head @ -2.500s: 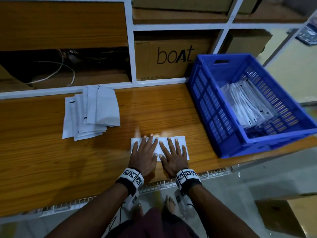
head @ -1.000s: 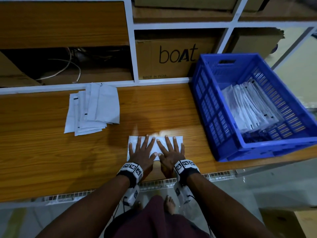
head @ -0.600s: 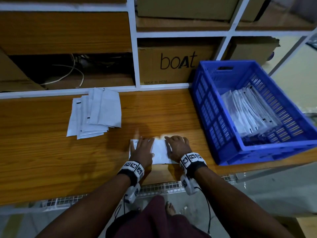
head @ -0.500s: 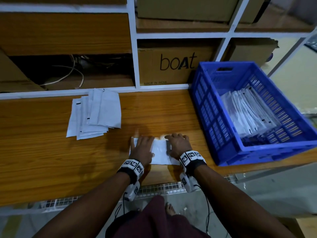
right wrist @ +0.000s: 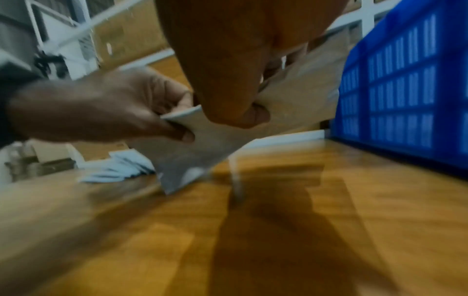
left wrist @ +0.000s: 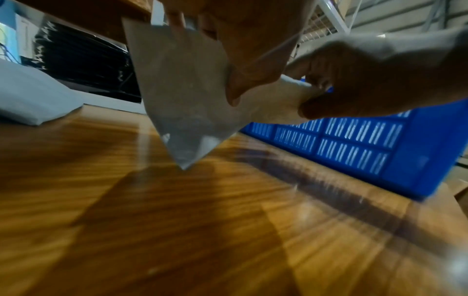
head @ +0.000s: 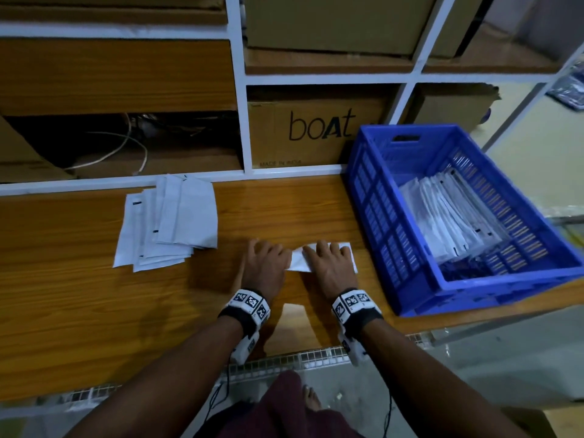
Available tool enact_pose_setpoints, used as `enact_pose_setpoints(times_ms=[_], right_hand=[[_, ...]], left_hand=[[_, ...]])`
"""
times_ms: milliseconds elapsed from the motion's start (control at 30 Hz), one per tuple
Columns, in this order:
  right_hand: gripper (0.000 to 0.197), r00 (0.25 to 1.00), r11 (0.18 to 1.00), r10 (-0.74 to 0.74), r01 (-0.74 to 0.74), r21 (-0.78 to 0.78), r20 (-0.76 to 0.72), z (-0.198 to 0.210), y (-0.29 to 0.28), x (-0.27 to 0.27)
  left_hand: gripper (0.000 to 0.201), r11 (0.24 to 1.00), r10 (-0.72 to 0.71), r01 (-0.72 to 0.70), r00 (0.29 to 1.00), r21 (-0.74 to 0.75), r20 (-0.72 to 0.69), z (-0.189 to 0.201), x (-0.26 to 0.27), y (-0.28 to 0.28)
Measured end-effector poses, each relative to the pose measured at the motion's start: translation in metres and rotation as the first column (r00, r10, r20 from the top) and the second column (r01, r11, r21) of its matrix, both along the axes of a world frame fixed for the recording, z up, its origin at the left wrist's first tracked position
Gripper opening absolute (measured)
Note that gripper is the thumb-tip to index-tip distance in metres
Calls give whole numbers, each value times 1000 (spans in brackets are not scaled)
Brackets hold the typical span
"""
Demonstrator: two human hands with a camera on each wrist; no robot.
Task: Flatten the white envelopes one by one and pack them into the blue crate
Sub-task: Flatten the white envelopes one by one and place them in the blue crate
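White paper envelope (head: 298,262) is being held just above the near part of the wooden shelf top (head: 79,295), gripped at both ends and hanging tilted, one corner pointing down at the wood in the wrist views. The left hand (head: 265,268) is pinching the envelope's left end between thumb and curled fingers, and the right hand (head: 328,268) is pinching the right end in the same way; each hand is wearing a black wristband with white patterned marker blocks (head: 249,303). Both hands are sitting close together, with a narrow strip of the envelope showing between them.

Further back and to the left, a loose fanned pile of white flat envelopes (head: 167,222) is lying on the wood, well apart from the hands. To the right, a blue slotted plastic crate (head: 376,216) is standing on the shelf top near the right hand, and a row of white envelopes (head: 448,219) is leaning inside it against its right wall.

At the far edge, a white metal shelf frame (head: 238,105) is rising behind the wood, and a brown cardboard box printed "boAt" (head: 316,128) is sitting in the compartment just behind the crate's far left corner. Loose white cable (head: 139,150) is lying in the dark compartment to the left.
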State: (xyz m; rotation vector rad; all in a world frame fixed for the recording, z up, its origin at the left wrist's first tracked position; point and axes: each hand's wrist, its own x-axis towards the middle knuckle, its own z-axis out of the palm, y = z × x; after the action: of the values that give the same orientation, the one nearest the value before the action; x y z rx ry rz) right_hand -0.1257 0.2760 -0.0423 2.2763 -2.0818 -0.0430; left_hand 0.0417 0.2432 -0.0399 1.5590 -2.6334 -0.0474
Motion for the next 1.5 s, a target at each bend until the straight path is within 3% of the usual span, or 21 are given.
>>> enact_pose_setpoints(times_ms=[100,167,233,300,467,600,733,900,1167,1333,1500], right_hand=[[74,997,972,-47,30,231,68,-24,12,-4],[75,991,917,-76,27,397,107,-39,17,-7],[79,983,883,-114,34,468,144,-48,20,-8],[84,972,877,-148,42,479,184,-54,24,-10],[72,958,888,-184,65,455,222,-66,32,-13],[88,956,872,-211,90,481,203,-76,34,-12],[87,954,856,-213,79,510,210,-73,28,-11],[66,957,908,-141,24,419,251,-65,37,-16],[59,947,925,-205,104,365,249,-82,43,-16],[60,940,898,-228,103,428,253,-82,38,-17],[61,950,855,-221,79,512,222,-75,34,-21]], left_hand=[[26,999,-50,49,997,17,53,-11,0,10],[30,998,-66,67,996,-9,53,-19,-1,14],[39,998,-57,57,995,5,80,-24,-3,18],[52,999,-38,34,996,40,87,-27,-4,20],[74,987,-77,57,988,148,133,-32,-6,24],[86,964,-109,52,972,262,207,-31,-10,25],[80,939,-113,50,980,339,167,-36,-14,21],[71,874,-101,7,981,486,168,-57,-10,18],[67,912,-52,27,997,409,49,-71,-8,18],[75,933,-53,14,994,361,100,-89,-15,22],[81,911,-45,-8,992,413,118,-96,-18,20]])
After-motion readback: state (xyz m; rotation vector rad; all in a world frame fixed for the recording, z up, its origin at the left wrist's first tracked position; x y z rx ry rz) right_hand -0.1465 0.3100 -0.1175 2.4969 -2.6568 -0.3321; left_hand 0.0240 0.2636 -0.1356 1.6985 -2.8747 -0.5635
